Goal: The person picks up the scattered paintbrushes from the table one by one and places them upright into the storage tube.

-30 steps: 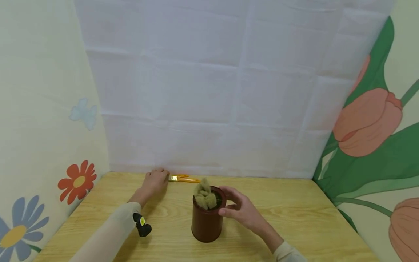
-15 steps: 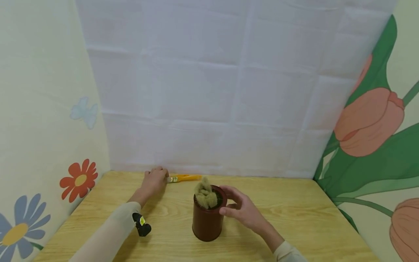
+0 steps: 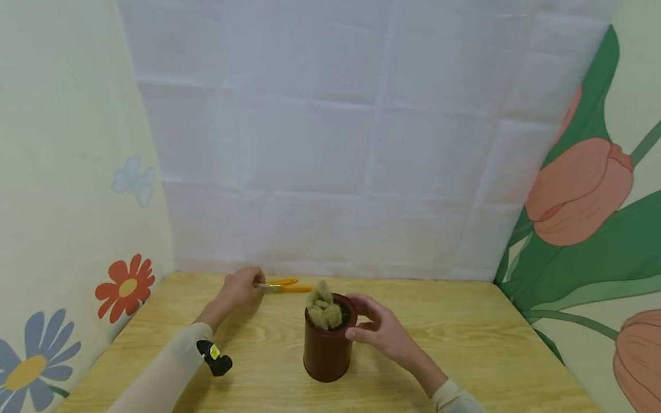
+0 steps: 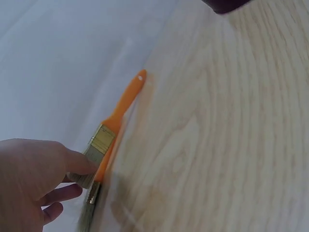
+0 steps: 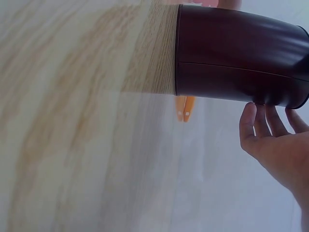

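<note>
At the back of the table, my left hand [image 3: 242, 285] pinches the bristle end of a paintbrush [image 4: 102, 140] with an orange handle. A second orange-handled paintbrush [image 4: 94, 192] lies right beside it, partly overlapped by the first. Both handles point to the right in the head view. My right hand [image 3: 379, 328] holds the rim of a dark red-brown cylindrical container [image 3: 326, 355], thumb in front and fingers behind. Upright on the table, the container has fuzzy beige tufts [image 3: 324, 312] sticking out of its top, with something dark green beside them.
The wood-grain table [image 3: 454, 338] meets a creased white sheet [image 3: 330, 172] at its back edge. Printed flower panels stand on both sides, with a red flower [image 3: 126, 287] at left and a pink tulip [image 3: 578, 195] at right.
My left hand has drawn slightly toward me, and the paintbrush at its fingertips has shifted forward with it, spreading the two handles apart. The right hand and container stay put.
</note>
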A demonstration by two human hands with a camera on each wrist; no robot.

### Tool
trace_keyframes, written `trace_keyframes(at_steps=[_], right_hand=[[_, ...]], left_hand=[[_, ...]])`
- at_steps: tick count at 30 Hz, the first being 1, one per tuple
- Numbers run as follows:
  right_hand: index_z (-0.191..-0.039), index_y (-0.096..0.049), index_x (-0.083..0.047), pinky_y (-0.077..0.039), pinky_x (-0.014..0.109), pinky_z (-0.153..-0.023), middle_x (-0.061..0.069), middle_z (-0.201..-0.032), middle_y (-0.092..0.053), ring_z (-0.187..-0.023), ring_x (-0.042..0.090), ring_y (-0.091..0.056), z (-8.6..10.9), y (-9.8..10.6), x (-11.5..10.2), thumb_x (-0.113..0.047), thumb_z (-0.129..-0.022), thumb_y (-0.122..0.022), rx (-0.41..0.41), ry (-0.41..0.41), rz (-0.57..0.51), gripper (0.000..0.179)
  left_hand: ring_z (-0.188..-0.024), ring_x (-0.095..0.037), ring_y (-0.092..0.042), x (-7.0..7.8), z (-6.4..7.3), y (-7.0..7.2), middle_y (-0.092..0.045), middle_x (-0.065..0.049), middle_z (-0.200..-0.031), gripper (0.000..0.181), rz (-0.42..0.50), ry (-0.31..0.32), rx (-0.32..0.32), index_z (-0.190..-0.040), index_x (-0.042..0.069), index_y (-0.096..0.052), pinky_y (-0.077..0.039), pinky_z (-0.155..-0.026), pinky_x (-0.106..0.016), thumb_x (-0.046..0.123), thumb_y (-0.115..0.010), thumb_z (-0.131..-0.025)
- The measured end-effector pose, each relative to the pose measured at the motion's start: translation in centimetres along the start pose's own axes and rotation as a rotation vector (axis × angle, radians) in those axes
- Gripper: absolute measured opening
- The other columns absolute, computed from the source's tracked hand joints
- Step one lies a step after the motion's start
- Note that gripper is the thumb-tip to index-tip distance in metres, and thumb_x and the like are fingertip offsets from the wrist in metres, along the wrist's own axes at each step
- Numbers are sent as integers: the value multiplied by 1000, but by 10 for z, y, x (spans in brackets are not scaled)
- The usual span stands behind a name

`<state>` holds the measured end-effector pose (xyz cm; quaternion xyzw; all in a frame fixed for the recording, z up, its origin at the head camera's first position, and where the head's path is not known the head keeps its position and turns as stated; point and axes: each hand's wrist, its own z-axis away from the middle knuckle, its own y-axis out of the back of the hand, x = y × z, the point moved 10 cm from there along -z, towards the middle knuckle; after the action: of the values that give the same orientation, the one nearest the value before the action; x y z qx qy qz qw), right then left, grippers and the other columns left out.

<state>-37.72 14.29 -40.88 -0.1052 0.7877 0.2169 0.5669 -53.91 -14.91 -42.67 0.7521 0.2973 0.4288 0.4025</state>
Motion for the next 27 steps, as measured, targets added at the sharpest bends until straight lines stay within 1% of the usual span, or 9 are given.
trace_keyframes(at_steps=[2,5,8,11,15,19,22,25,27], right_hand=[[-154,-44,-17,-46,48,-101,4,-146,-52,-133,24,-48,1,0,1,-18,-99,-71,-1,-3,1,62],[-153,-45,-18,-46,49,-101,4,-145,-53,-132,25,-49,3,1,1,-18,-99,-72,7,-3,7,61],[-153,-46,-20,-46,48,-101,4,-145,-53,-132,25,-49,4,1,0,-17,-99,-72,11,-1,11,60],[-153,-46,-20,-47,47,-100,4,-145,-54,-132,24,-49,3,1,-1,-17,-99,-72,10,8,16,60],[-153,-45,-17,-48,46,-100,5,-144,-54,-131,25,-50,3,0,0,-16,-99,-72,11,10,16,61],[-153,-45,-17,-48,45,-100,4,-145,-53,-132,25,-49,2,-1,2,-17,-99,-72,10,-6,5,61],[-154,-43,-15,-48,45,-100,4,-145,-53,-132,25,-49,2,-1,2,-18,-99,-71,8,-12,6,62],[-155,-42,-12,-48,45,-99,4,-145,-53,-132,25,-49,0,-1,1,-18,-99,-71,8,-11,2,63],[-155,-43,-13,-48,45,-99,5,-145,-53,-131,26,-50,0,0,1,-18,-100,-71,9,-9,-5,62]], left_hand=[[-88,-27,-64,3,1,2,-67,-3,-91,11,70,-28,9,-93,9,-67,-47,-83,-53,2,-75,-89],[-93,-29,-65,9,4,4,-68,-6,-97,10,195,-72,26,-101,5,-68,-54,-78,-46,1,-72,-93],[-99,-31,-65,14,7,9,-68,-8,-105,11,316,-72,56,-109,4,-69,-55,-75,-41,5,-70,-97],[-105,-34,-65,22,9,15,-67,-9,-111,16,396,-66,76,-114,3,-69,-57,-73,-39,8,-70,-99],[-110,-36,-63,39,9,22,-66,-11,-115,17,459,-46,71,-116,6,-69,-57,-76,-40,10,-69,-99],[-112,-33,-63,53,8,30,-66,-9,-117,16,503,-31,85,-117,12,-70,-56,-77,-40,14,-68,-101],[-112,-30,-63,64,7,40,-65,-7,-121,18,513,-53,119,-120,16,-71,-55,-76,-40,19,-67,-102],[-112,-28,-63,76,6,51,-64,-6,-124,20,529,-102,156,-122,17,-70,-56,-76,-40,22,-66,-103],[-112,-28,-63,86,6,62,-64,-6,-124,22,537,-138,192,-123,16,-70,-57,-79,-42,21,-67,-102]])
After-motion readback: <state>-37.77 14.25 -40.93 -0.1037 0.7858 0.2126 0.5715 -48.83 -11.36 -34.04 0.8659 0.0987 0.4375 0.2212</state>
